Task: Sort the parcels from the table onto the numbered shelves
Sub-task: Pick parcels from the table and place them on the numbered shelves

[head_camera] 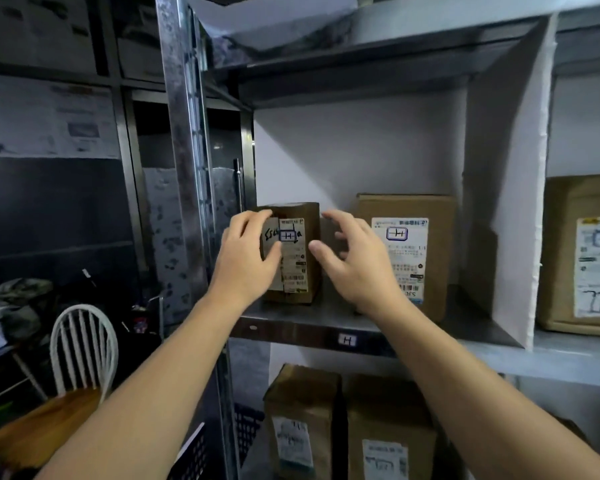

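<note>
Metal shelf (pixel 309 332), head view: small parcel (pixel 300 271) stands upright at its left end, long axis vertical. Left hand (pixel 246 261) grips its ten-o'clock corner; right hand (pixel 354 261), spread and empty, is just beside at three o'clock.

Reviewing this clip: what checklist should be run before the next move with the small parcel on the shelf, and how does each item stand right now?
1. Small parcel stands upright on the shelf: ok.
2. Its base sits behind the shelf's front edge: ok.
3. Left hand holds the parcel's left edge, thumb on the label: ok.
4. Right hand is spread open beside the parcel's right side; contact: cannot tell.
5. Gap between it and the larger parcel to the right: ok, they stand apart.
6. Mark on the parcel's label matches the shelf tag: cannot tell, too blurred.
</note>
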